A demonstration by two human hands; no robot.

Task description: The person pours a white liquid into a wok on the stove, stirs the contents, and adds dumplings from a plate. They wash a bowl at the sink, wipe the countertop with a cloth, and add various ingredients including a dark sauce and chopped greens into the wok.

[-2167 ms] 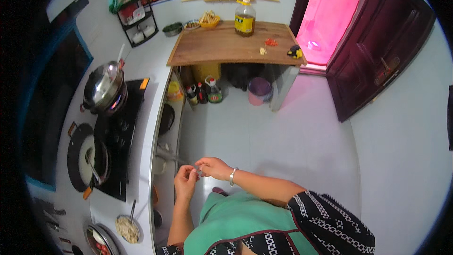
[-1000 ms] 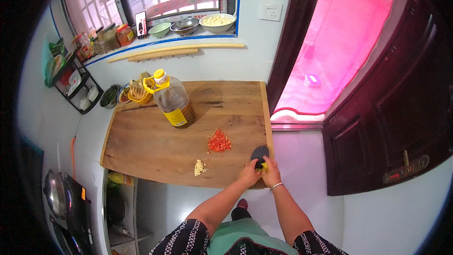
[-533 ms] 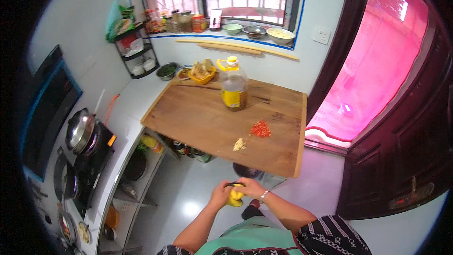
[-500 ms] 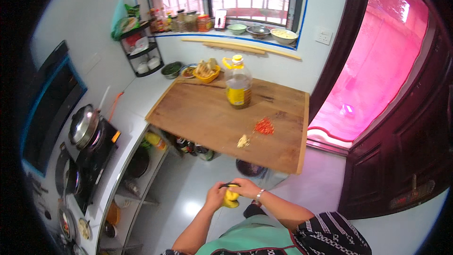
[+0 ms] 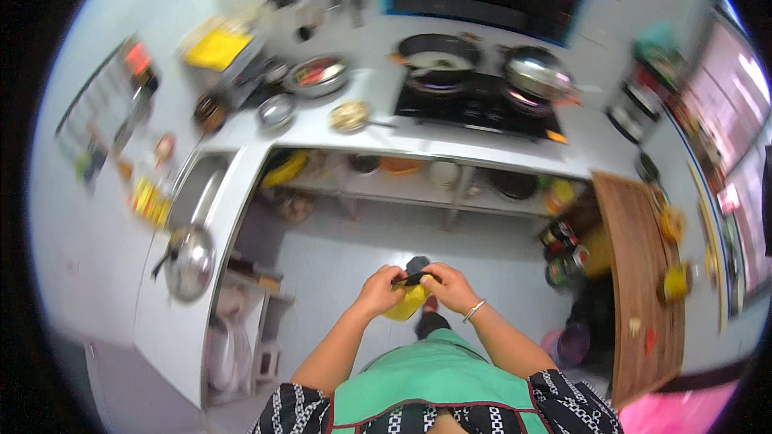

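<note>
In front of the stove [image 5: 482,108], our left hand [image 5: 379,293] and right hand [image 5: 453,288] clamp fingers on the yellow cloth [image 5: 408,303], dark edge crosswise

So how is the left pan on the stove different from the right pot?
The left pan is open, while the right pot is covered. You can see into the left pan, but not into the right pot. The left pan looks dark, and the right pot is shiny silver on top. Both sit on the black stove.
</note>
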